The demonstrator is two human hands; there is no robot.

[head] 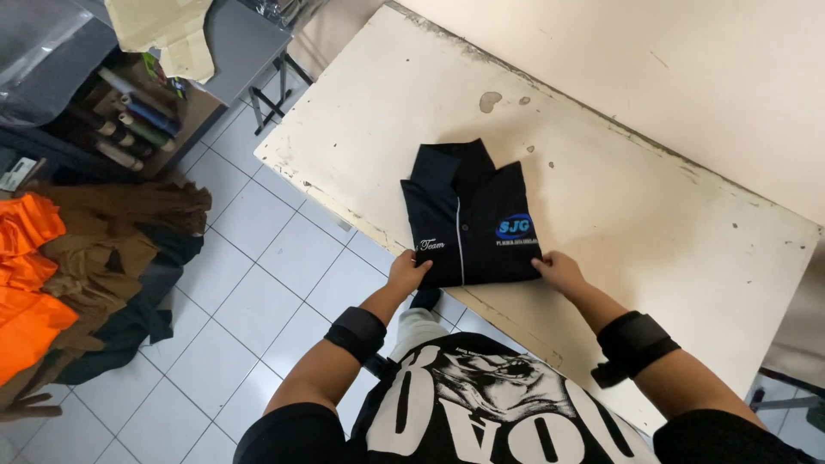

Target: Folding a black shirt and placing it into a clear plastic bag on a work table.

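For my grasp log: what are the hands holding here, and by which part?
A folded dark shirt on the table: left hand and right hand are at its near bottom corners; a closed grip cannot be told.

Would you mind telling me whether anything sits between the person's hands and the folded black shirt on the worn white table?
Nothing visible does. The left hand and the right hand already rest on the near corners of the folded black collared shirt, which lies alone near the edge of the worn white table.
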